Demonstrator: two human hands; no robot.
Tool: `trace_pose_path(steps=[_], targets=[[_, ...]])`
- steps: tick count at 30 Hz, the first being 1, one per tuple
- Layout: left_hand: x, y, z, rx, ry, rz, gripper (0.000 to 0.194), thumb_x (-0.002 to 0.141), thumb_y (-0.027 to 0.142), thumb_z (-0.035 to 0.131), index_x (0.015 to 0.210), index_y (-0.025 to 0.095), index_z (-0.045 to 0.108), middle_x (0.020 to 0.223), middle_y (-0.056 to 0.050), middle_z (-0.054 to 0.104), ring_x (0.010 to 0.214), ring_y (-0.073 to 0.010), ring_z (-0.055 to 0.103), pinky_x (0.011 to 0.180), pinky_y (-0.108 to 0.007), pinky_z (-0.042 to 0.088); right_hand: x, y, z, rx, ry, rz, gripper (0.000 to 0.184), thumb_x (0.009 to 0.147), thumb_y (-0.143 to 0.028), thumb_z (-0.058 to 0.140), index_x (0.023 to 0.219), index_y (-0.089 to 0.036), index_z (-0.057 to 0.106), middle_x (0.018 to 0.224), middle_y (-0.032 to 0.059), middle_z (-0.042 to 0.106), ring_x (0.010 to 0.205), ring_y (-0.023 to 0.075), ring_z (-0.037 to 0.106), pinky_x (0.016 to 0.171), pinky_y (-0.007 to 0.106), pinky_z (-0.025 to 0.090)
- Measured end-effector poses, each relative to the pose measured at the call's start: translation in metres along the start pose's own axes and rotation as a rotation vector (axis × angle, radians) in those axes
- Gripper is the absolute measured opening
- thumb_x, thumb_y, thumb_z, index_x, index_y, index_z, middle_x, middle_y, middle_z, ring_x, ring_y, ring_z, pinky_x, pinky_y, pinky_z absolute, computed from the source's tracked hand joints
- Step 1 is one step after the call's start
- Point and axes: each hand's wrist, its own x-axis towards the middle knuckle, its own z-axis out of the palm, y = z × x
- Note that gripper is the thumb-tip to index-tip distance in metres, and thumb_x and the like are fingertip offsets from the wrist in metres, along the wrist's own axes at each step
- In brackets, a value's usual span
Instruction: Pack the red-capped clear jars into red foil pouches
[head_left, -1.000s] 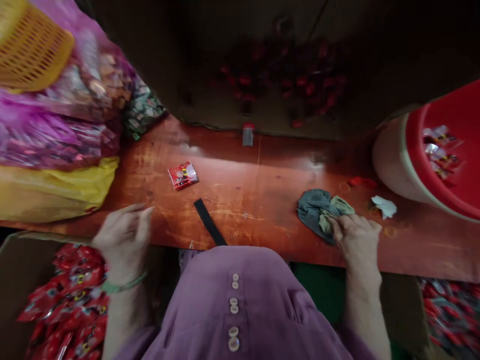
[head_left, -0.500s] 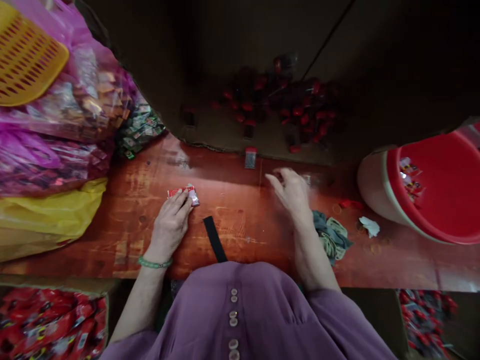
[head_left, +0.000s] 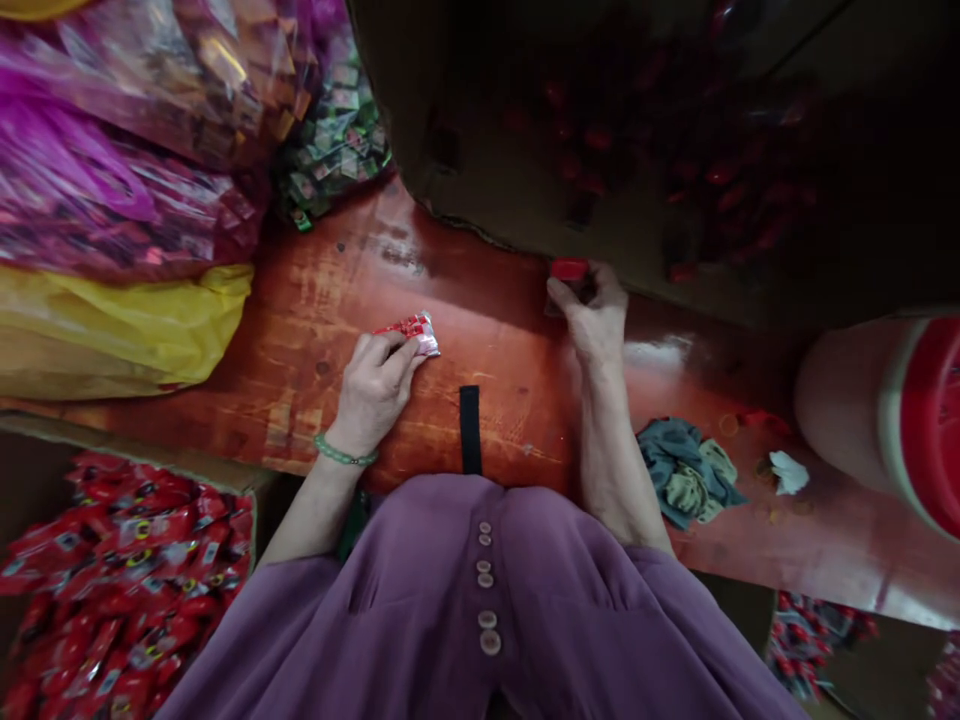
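My left hand point(head_left: 379, 388), a green beaded bracelet point(head_left: 345, 452) at its wrist, is closed on a small red-and-silver packet point(head_left: 420, 330) above the reddish table point(head_left: 300, 320). The packet's printed end sticks out past the fingertips. My right hand point(head_left: 596, 310) has its thumb and fingers around a small clear container with a red lid point(head_left: 568, 270), by the front edge of a large cardboard box point(head_left: 480, 215). Fingers cover part of this container. Inside the dark box lie several more red-lidded pieces point(head_left: 596, 140), dim and blurred.
At left are plastic bags of small packets point(head_left: 187, 200) and a yellow bag point(head_left: 150, 330). An open box of red packets point(head_left: 150, 560) stands below left. A black strap point(head_left: 469, 430), a crumpled cloth point(head_left: 686, 470) and a red-rimmed bucket point(head_left: 855, 400) are also around.
My right hand has reached the red-lidded container at the box edge and closed on it. The left hand's fingers, earlier laid over the packet, now pinch it. The view has turned left and down.
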Motion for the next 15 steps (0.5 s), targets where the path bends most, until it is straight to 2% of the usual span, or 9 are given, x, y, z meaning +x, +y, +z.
trace_pose_path(steps=[3,8,10,12,15], targets=[[-0.004,0.001,0.003,0.003,0.033,0.008,0.015,0.094,0.021,0.058,0.09,0.019,0.073,0.087,-0.006,0.071,0.078,-0.016,0.059,0.07,-0.029,0.048,-0.022,-0.018,0.0,0.198,0.006,0.05,0.04,0.082,-0.053,0.068,0.104,-0.023,0.055,0.096,0.0033,0.065,0.09,0.0183,0.065,0.082,0.038,0.058],[-0.004,-0.001,0.009,0.014,0.128,-0.004,0.018,0.089,0.031,0.067,0.076,0.02,0.072,0.077,-0.002,0.07,0.07,-0.0141,0.058,0.066,-0.027,0.047,-0.057,-0.056,0.006,0.505,-0.137,0.147,0.043,0.08,-0.053,0.073,0.104,-0.026,0.049,0.089,-0.0027,0.063,0.075,0.0111,0.066,0.071,0.027,0.059],[-0.002,-0.003,0.006,-0.024,0.101,-0.021,0.02,0.089,0.037,0.067,0.08,0.02,0.074,0.08,-0.002,0.071,0.072,-0.0144,0.06,0.068,-0.027,0.049,-0.067,-0.065,0.01,0.575,-0.209,0.174,0.044,0.08,-0.052,0.074,0.104,-0.027,0.047,0.086,-0.0047,0.062,0.071,0.0093,0.066,0.064,0.023,0.058],[0.0,-0.004,0.0,-0.074,0.023,-0.037,0.024,0.091,0.041,0.064,0.087,0.021,0.076,0.085,-0.003,0.073,0.076,-0.0149,0.063,0.072,-0.027,0.051,-0.075,-0.07,0.014,0.603,-0.28,0.189,0.043,0.082,-0.052,0.072,0.106,-0.026,0.048,0.081,-0.0056,0.059,0.066,0.0082,0.065,0.057,0.02,0.054],[0.003,-0.004,-0.011,-0.136,-0.087,-0.05,0.024,0.096,0.035,0.057,0.098,0.019,0.076,0.093,-0.005,0.074,0.085,-0.0157,0.066,0.078,-0.028,0.052,-0.082,-0.071,0.021,0.601,-0.356,0.192,0.044,0.086,-0.054,0.067,0.115,-0.026,0.05,0.079,-0.0054,0.058,0.059,0.006,0.058,0.049,0.017,0.047]])
